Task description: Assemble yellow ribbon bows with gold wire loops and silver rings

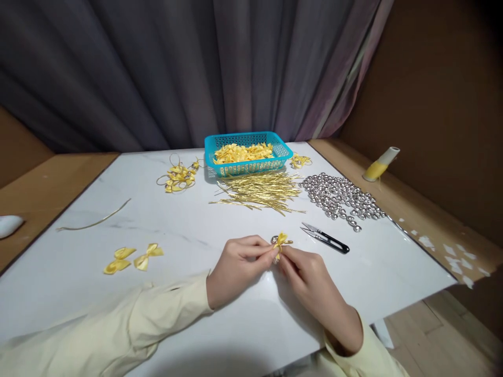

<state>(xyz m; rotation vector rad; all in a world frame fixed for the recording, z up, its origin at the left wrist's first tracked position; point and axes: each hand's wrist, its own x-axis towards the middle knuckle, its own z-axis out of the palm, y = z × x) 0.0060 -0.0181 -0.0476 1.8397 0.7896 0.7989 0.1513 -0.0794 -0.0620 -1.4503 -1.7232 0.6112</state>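
Observation:
Near the front middle of the white table, my left hand pinches the left side of a small yellow ribbon bow. My right hand closes its fingers on the bow's lower right side. A silver bead shows at the bow's left, with a bit of gold cord at its right. Small black-handled snips lie just beyond my right hand, their blades pointing left. Loose yellow bows rest to the left of my left hand. The fingertips partly hide the lower part of the held bow.
Behind are a blue basket of yellow bows, gold cord pieces, silver beads and finished-looking bow loops. One cord lies left. A yellow thread spool stands right, past the white table's edge.

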